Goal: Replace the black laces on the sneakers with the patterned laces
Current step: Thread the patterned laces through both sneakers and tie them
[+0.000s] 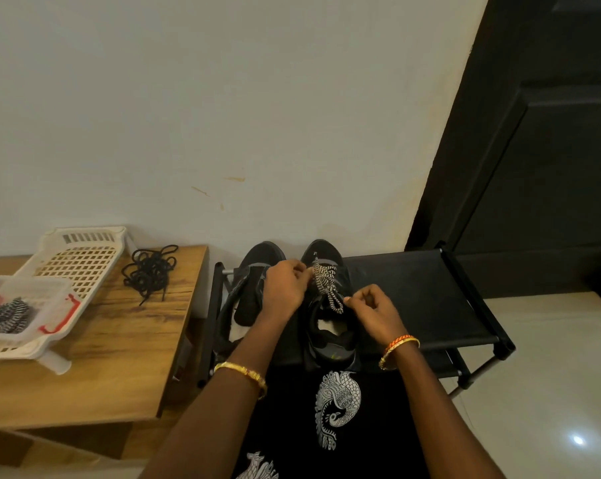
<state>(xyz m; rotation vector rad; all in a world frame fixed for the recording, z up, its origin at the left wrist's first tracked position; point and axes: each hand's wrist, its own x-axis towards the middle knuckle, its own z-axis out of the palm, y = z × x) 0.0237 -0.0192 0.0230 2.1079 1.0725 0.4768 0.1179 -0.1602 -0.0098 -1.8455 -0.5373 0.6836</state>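
Head view: patterned lace point(326, 283) half-threaded up right sneaker point(330, 305) on black rack point(430, 292). Left hand point(283, 288) grip pinches lace at eyelets; right hand point(373, 311) grip pinches lace end. Left sneaker point(254, 271) alongside. Black laces point(150, 271) piled on worktop point(119, 340); spare patterned lace in clear box point(26, 305).

Both hands' fingers point(304, 274) pinching patterned lace point(326, 283) on right sneaker point(330, 257), black laces point(150, 271) aside
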